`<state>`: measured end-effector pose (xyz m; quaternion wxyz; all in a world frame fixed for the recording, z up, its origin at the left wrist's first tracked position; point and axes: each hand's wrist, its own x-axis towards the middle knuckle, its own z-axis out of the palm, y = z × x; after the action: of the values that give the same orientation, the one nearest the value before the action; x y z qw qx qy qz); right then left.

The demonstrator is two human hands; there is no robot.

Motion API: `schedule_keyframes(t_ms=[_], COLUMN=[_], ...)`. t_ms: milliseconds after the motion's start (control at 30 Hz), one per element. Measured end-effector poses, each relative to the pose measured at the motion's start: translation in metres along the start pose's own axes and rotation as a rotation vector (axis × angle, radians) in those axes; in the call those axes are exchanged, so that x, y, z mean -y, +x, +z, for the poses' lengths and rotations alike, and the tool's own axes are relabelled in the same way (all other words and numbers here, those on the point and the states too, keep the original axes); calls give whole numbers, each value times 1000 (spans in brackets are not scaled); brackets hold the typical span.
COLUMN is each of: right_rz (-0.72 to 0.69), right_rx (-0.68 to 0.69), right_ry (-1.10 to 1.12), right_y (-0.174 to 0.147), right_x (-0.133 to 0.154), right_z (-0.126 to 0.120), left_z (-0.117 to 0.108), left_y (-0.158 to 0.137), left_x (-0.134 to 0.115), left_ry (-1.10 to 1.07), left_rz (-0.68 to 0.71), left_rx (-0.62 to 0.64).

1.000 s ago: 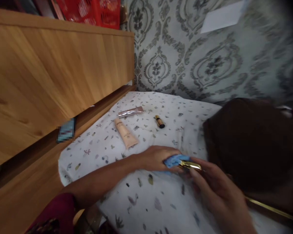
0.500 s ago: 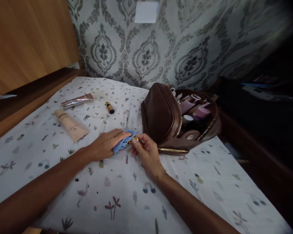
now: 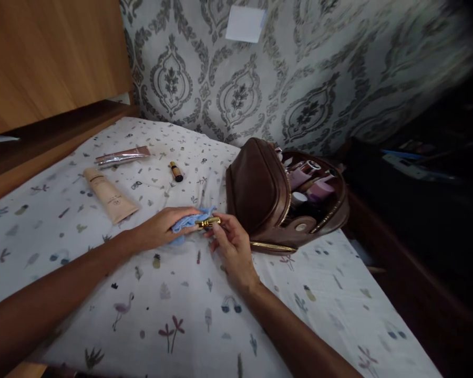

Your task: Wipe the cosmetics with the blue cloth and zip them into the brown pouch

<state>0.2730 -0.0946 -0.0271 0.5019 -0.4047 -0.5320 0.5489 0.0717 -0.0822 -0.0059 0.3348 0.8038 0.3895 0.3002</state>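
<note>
My left hand [image 3: 161, 227] rests on the patterned sheet [image 3: 189, 304] and grips a small blue cloth [image 3: 189, 220]. My right hand [image 3: 230, 247] pinches a small gold tube [image 3: 208, 222], whose left end touches the cloth. Both hands meet just left of an open brown cosmetic bag [image 3: 260, 194] that lies on its side with several bottles and tubes inside.
A beige tube [image 3: 108, 195], a shiny pink-silver tube [image 3: 120, 156] and a small dark bottle with a gold cap [image 3: 176, 171] lie on the sheet at the back left. A wooden headboard [image 3: 43, 63] stands at the left, patterned wallpaper [image 3: 260, 94] behind. Dark clutter fills the right.
The view swung right and pulled back, bringing the open bag into sight. My hands stayed together on the cloth and gold tube, and the tube now shows more clearly between them.
</note>
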Motion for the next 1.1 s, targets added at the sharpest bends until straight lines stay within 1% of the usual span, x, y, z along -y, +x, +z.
schedule_keyframes(t_ms=[100,167,267,367,467,567,667,833,967,1100], right_rz=[2,10,20,19,4,-23,-47,-39,-30,-11], right_rx=[12,25,51,72,55,26,37,84,103,95], right_ry=[-48,-111,-205,-254,-225,-136,-85,-104,-106,-109], right_y=[0,-1,-2,-3,-4,-5,-6,-6,-8,-8], right_x=[1,1,1,1,2,4,4,4,8,8], right_z=[-1,-2,-4,-4,-3,-1,1,1,1,2], left_z=[0,1,2,3,2,3,4,5,6,8], left_y=[0,0,0,0,2,2,2,2,2,3], left_x=[-5,-6,-7,-9,-11,-12,-11,-10,-11,-11], left_ry=[-41,-53,-95,-150,-191,-220,-244,-228,-219,-151], left_rz=[-73,-120,-135,-161,-200,-207,-209,-219,-196,-180], left_rx=[-28,-74,-148,-168,-172,-181,-199,-254,-286,-366])
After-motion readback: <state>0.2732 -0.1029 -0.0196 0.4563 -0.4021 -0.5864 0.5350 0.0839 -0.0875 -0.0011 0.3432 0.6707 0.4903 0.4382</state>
